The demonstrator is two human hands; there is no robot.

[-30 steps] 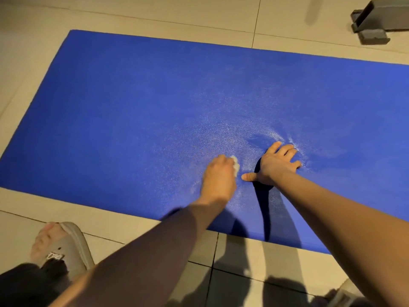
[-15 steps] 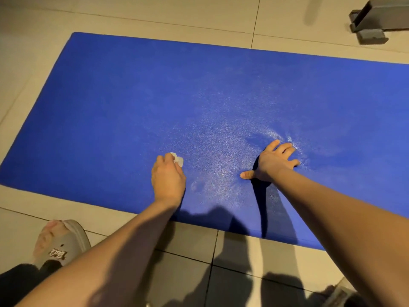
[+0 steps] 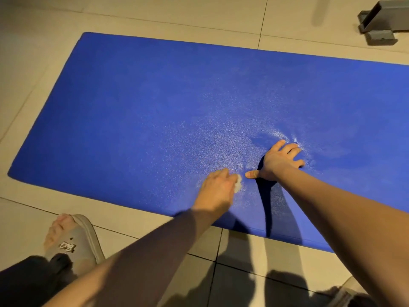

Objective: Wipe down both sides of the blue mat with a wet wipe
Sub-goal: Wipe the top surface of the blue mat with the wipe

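Both bare forearms reach forward and down from the lower edge of the view to the blue mat (image 3: 155, 103), which lies flat on a pale tiled floor (image 3: 132, 16) with its near long edge just ahead of the person. The left arm comes in from the lower left, and the left hand (image 3: 218, 187) sits knuckles up on the mat near that edge. Its fingers are curled down and bunched over a small crumpled white wet wipe (image 3: 238, 185), which shows only at the hand's right side, pressed against the mat; the fingertips themselves are hidden under the hand. The right arm slants in from the lower right corner, and the right hand (image 3: 280, 160) is planted palm down on the mat a little farther in. Its fingers are straight and spread apart, the thumb stuck out to the left so that its tip lies just beside the wipe — close, but whether they touch cannot be told. The mat surface dimples and puckers around this hand, and a glistening sheen spreads over the mat around and beyond both hands. At the lower left a foot in a grey slipper (image 3: 75, 242) stands on the tiles, apart from the mat's edge. At the upper right a grey metal piece (image 3: 380, 21) rests on the floor beyond the mat's far edge.
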